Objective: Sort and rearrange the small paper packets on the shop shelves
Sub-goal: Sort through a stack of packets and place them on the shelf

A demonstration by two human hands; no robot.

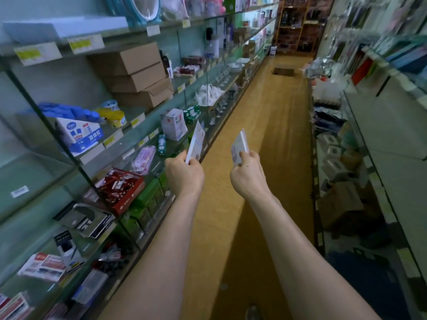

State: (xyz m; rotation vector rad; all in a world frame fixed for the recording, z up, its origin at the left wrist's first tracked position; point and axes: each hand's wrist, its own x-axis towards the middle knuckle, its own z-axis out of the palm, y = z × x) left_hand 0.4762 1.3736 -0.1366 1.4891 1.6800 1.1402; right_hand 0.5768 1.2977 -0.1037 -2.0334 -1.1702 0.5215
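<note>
My left hand (183, 175) grips the lower end of a thin white paper packet (196, 141), held upright over the aisle beside the front edge of the left glass shelves (147, 139). My right hand (248, 179) pinches a small stack of white and lilac paper packets (240, 146), also upright, about a hand's width to the right of the first packet. Both arms reach forward at waist height, apart from each other and from the shelves.
Glass shelves on the left carry brown cartons (136, 72), a blue and white box (80, 135), a red box (120, 190) and green boxes (150, 199). More shelves with goods line the right side (346, 158). A tan floor aisle (270, 135) runs ahead between them.
</note>
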